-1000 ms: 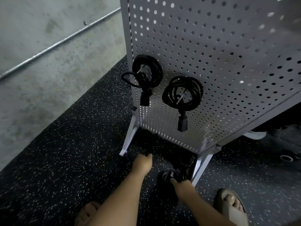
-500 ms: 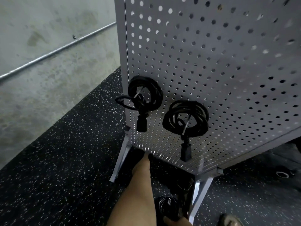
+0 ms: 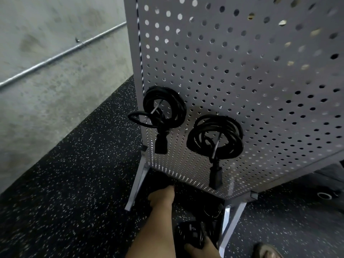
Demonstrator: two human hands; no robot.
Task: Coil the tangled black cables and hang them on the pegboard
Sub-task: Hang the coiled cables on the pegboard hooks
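Matt grey perforated metal pegboard (image 3: pixel 242 71) fills the right; glossy black rubbery cable coils (image 3: pixel 216 138) hang there; speckled rubber floor (image 3: pixel 65 183) lower left; rough concrete wall (image 3: pixel 55 25) upper left.

Most of the pegboard (image 3: pixel 242 71) above the two hanging cable coils (image 3: pixel 163 108) is bare; its legs (image 3: pixel 137 185) crowd the gap underneath.

From where I stand, nothing here carries readable writing: the pegboard (image 3: pixel 242 71) shows only holes, and the black plugs (image 3: pixel 161 144) of the hung cables bear no label or brand that can be made out.
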